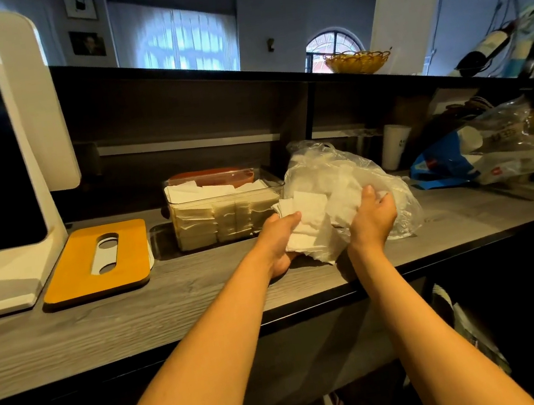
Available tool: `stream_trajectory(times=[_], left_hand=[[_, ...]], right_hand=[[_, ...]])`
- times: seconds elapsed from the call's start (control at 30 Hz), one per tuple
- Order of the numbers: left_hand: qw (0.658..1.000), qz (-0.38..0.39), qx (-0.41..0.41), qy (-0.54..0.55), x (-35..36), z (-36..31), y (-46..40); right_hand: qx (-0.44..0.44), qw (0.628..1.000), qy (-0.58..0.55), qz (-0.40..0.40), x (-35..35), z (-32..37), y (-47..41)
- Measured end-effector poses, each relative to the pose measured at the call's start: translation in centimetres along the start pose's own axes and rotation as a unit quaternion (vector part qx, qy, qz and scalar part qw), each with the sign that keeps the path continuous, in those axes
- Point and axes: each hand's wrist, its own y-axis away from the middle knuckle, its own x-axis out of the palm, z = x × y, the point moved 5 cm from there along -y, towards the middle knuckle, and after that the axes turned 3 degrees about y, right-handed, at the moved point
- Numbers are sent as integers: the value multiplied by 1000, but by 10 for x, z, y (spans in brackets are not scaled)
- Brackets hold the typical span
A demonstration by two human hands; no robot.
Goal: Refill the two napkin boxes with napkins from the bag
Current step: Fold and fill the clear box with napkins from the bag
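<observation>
On the grey surface (169,296) the clear napkin box (225,208) stands nearly full beside the plastic bag (340,170), from whose mouth the left hand (279,238) grips a napkin stack (307,227) while the right hand (373,217), apparently steadying it, clutches napkins through the film.

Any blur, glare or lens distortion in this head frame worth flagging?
Head view: wide-angle bending bows the counter edge and stretches the forearms; the far right, around the wine bottle, is smeared; the room is dim with a bright curtained window; the napkins in both hands look washed out but readable.
</observation>
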Motion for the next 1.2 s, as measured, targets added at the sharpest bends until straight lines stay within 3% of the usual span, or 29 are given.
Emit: stream_trajectory(times=[0.13,0.23,0.43,0.53,0.67,0.77,0.9,1.07,1.2], left_hand=[[1000,29,0,-4,7,-1,4],[997,41,28,-56,8,0,4],[997,13,50,-60,4,0,2],[999,3,33,-13,5,-1,3],[999,-27,-1,30,-1,0,-3],[998,-18,-13,51,-1,-1,1],[998,24,-12,51,2,-1,3],[1000,1,25,-6,5,0,1],[998,-40,32,24,-2,-3,0]], right_hand=[[31,987,101,122,21,-12,9],[57,970,171,161,26,-22,12],[104,960,149,211,29,-24,11],[85,972,101,195,26,-17,13],[31,996,2,89,10,-5,4],[35,986,-1,162,19,-3,10],[-28,945,152,290,40,-12,26],[23,943,135,303,40,-11,28],[-26,946,152,286,39,-7,25]])
